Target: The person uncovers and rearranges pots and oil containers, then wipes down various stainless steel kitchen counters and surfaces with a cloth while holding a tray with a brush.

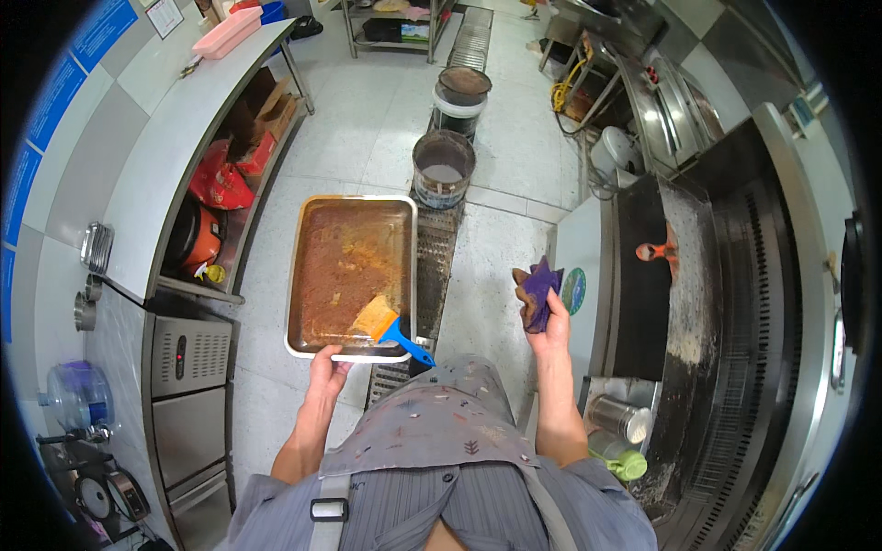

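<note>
My left hand (329, 372) grips the near rim of a rectangular metal tray (412, 275), its thumb over the edge. Reddish-brown sauce (337, 255) with oily, grainy residue coats the tray's bottom. A basting brush with a blue handle (406, 342) leans across the near right corner. Its sauce-stained bristles (375, 315) rest in the tray, while the handle sticks out over the rim. To the right, my right hand (553, 327) holds a crumpled purple and brown cloth (539, 293), raised beside a pale cabinet side.
A floor drain grate (433, 255) runs ahead under two buckets, a grimy open one (444, 169) and a covered one (460, 100). On the left stands a long worktable (165, 138) with a loaded lower shelf. A sooty grill counter (689, 275) with shaker canisters (620, 417) borders the right.
</note>
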`<state>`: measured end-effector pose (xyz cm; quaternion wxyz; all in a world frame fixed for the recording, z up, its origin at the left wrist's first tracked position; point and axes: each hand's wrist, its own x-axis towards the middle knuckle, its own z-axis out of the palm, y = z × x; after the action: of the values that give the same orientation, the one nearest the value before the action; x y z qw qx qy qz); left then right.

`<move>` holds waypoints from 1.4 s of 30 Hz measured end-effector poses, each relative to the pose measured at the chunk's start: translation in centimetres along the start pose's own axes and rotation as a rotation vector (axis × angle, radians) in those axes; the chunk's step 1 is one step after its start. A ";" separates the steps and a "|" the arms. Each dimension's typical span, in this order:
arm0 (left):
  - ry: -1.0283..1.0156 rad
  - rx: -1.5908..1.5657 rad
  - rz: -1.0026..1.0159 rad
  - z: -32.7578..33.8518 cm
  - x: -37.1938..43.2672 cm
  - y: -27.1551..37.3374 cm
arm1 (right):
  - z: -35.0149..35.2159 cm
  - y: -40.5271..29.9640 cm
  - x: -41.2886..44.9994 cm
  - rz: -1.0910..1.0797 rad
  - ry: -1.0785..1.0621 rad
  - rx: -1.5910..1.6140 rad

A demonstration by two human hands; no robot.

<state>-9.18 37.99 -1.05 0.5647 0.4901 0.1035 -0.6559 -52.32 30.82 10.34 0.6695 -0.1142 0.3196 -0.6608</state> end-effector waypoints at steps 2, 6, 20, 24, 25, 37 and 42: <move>0.002 -0.019 0.036 -0.3 2.7 2.0 | 0.8 -0.4 3.3 -0.007 -0.023 0.020; 0.080 -0.075 0.043 2.7 6.2 3.8 | 1.7 -0.2 9.3 0.004 0.086 -0.048; 0.104 -0.221 0.081 16.9 16.7 11.8 | 13.3 0.8 34.2 0.158 0.035 -0.116; 0.067 -0.209 0.091 20.6 18.4 14.6 | 15.3 2.8 38.1 0.181 0.031 -0.132; 0.063 -0.194 0.079 20.9 19.1 15.5 | 15.3 3.8 39.0 0.186 0.034 -0.116; -0.133 0.039 0.011 31.9 36.7 35.2 | 29.2 6.9 57.5 -0.129 0.124 -0.074; -0.189 0.178 -0.027 39.6 42.7 41.8 | 37.8 3.8 63.5 -0.340 0.193 -0.046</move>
<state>10.27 -30.83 3.68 0.5173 0.4727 -0.0021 -0.7134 -32.29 -39.78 19.69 0.5117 -0.1179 0.3734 -0.7647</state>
